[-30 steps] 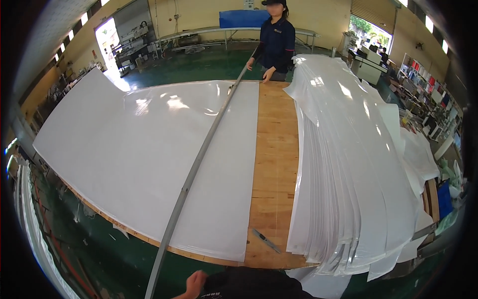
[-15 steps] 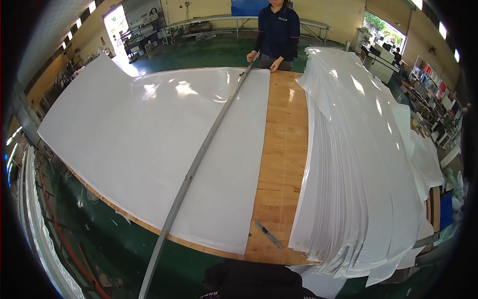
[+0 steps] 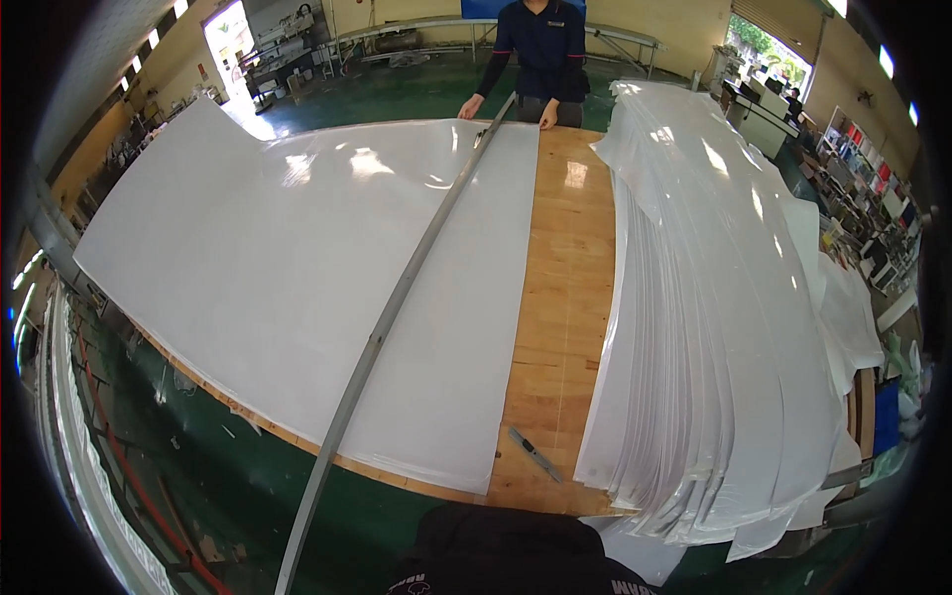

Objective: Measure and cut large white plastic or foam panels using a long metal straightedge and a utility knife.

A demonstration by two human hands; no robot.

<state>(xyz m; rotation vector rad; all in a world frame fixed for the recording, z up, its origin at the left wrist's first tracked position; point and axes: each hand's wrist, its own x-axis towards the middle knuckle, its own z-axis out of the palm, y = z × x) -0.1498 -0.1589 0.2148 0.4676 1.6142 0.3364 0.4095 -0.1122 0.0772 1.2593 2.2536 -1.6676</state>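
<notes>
The wearer's two hands are outside the view, so I cannot tell their grip; a long metal bar (image 3: 375, 339) lies slantwise across the white sheet (image 3: 238, 258) on a wooden table (image 3: 563, 297); a knife (image 3: 535, 456) rests beside the sheet; a co-worker's hands (image 3: 548, 114) are at the far edge.

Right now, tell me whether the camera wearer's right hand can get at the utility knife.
Probably yes: the utility knife lies uncovered on the wooden table, near its close edge, though the right hand itself is out of view.
</notes>
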